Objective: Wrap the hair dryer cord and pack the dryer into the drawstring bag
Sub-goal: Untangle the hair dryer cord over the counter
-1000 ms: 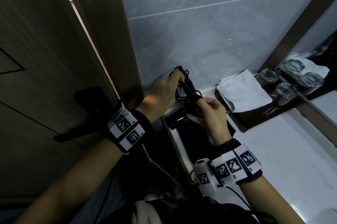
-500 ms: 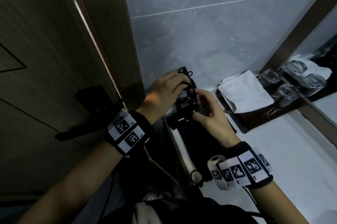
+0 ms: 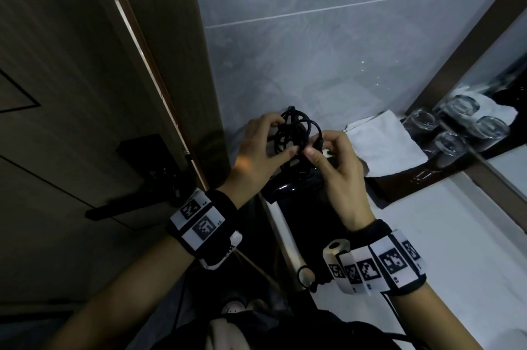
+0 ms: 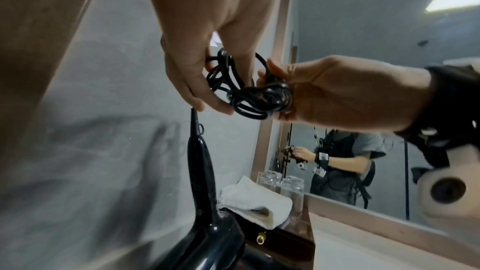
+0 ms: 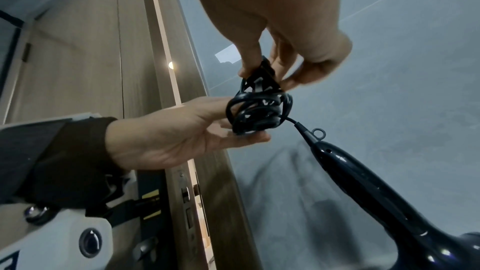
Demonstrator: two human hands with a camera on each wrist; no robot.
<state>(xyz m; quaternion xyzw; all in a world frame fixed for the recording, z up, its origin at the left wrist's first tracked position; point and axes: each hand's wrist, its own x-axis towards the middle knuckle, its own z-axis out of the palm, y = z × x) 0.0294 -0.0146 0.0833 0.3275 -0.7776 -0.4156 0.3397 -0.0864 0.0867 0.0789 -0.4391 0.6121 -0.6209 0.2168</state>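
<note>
I am looking down past my wrists to the dryer [image 3: 288, 187], which is hanging just under my hands with its handle upward, over the near edge of the white table [image 3: 456, 235]. Above the dryer, my left hand [image 3: 256, 155] is curling its fingers and thumb round the bundled cord [image 3: 293, 133], gripping the coils. My right hand [image 3: 336, 161] is pinching the plug end [image 3: 318, 143] between thumb and fingertips, right beside the bundle.

Compared with a second ago, the loose loops standing above my left hand have been drawn into a tighter knot of coils, and my right hand has risen from below the bundle to its side, bringing the free end with it. I judge that the wrapping is nearly finished and that what remains is tucking the plug in so the coils are not springing loose. I am not seeing the drawstring bag anywhere clearly, so packing is not yet begun.

Beyond the dryer, to its right, a folded white towel [image 3: 382, 147] is lying on a dark tray [image 3: 399, 187], with drinking glasses [image 3: 450, 145] further right against a framed mirror [image 3: 502, 110]. Behind the dryer a grey tiled wall [image 3: 328, 36] is rising, and to its left a wooden door [image 3: 71, 93] is standing slightly ajar.
</note>
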